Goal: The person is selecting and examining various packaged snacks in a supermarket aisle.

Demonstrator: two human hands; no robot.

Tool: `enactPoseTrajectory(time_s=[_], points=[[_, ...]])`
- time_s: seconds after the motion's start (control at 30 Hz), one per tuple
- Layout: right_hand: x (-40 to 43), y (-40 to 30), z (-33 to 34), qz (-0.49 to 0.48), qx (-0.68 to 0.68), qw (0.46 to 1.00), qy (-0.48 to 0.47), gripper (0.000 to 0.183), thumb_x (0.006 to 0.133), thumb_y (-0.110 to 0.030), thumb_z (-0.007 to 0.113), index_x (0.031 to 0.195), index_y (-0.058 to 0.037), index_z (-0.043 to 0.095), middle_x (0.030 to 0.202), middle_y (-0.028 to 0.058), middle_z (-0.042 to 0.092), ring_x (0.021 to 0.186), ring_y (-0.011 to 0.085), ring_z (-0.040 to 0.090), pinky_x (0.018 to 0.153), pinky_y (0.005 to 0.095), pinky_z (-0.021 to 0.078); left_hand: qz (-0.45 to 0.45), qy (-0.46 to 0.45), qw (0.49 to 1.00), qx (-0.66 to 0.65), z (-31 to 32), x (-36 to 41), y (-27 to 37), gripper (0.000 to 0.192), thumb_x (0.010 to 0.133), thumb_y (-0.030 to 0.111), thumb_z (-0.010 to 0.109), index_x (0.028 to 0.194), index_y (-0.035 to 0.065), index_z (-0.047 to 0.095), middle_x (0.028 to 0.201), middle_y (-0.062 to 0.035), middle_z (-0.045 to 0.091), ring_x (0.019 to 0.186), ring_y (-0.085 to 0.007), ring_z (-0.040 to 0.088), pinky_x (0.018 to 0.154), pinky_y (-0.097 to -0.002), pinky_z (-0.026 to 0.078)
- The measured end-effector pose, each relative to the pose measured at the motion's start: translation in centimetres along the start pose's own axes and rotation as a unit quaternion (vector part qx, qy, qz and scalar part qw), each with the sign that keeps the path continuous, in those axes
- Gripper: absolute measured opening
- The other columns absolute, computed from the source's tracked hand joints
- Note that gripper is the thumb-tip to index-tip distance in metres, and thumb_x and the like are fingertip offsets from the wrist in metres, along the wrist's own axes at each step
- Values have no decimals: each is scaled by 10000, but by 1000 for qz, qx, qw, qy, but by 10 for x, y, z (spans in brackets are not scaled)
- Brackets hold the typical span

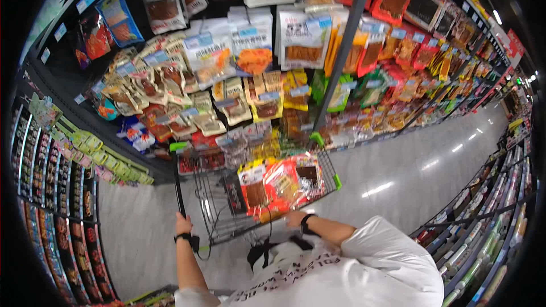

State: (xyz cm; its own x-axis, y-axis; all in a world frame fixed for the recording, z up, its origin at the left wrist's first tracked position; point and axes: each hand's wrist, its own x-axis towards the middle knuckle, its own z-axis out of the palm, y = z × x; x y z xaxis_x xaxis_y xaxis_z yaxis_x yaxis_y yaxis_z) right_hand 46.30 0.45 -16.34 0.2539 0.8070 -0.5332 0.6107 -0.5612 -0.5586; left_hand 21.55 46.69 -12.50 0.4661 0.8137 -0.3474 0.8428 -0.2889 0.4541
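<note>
My left hand [184, 224] is closed around the near end of the black handle [178, 183] of a wire shopping cart [232, 235]. Beside the cart's near side rim is my right hand [295, 219], partly blurred; whether it grips the rim or only rests there I cannot tell. Several packaged foods are heaped in the far part of the basket, among them a red-framed pouch with a clear window [256, 194] and a shiny red bag [283, 179]. A dark flat package [234, 194] lies against them. Green plastic corner pieces [316, 138] cap the cart.
A tall rack [341, 51] of hanging snack pouches with price tags runs along the cart's far side. Shelves of small goods [55, 170] stand at left, and shelves of rolled or tubular packages [482, 238] at right. Grey floor [384, 175] stretches up the aisle.
</note>
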Motion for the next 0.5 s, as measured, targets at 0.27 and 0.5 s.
enactPoseTrajectory(time_s=[0.27, 0.5], points=[[-76, 150, -61, 97, 83, 961, 248, 310, 839, -317, 558, 1052, -128, 680, 947, 167, 682, 873, 344, 655, 789, 441, 520, -59, -9, 994, 89, 20, 18, 75, 412, 918, 284, 534, 1160, -22, 400, 1084, -298, 611, 954, -453, 613, 816, -504, 491], [-42, 202, -62, 146, 235, 933, 230, 342, 827, -322, 570, 1040, -75, 674, 911, 165, 685, 854, 323, 656, 778, 395, 511, -70, -23, 995, 60, 29, 1, 98, 317, 945, 168, 528, 1157, 64, 317, 813, -136, 561, 724, -266, 621, 506, -434, 555]])
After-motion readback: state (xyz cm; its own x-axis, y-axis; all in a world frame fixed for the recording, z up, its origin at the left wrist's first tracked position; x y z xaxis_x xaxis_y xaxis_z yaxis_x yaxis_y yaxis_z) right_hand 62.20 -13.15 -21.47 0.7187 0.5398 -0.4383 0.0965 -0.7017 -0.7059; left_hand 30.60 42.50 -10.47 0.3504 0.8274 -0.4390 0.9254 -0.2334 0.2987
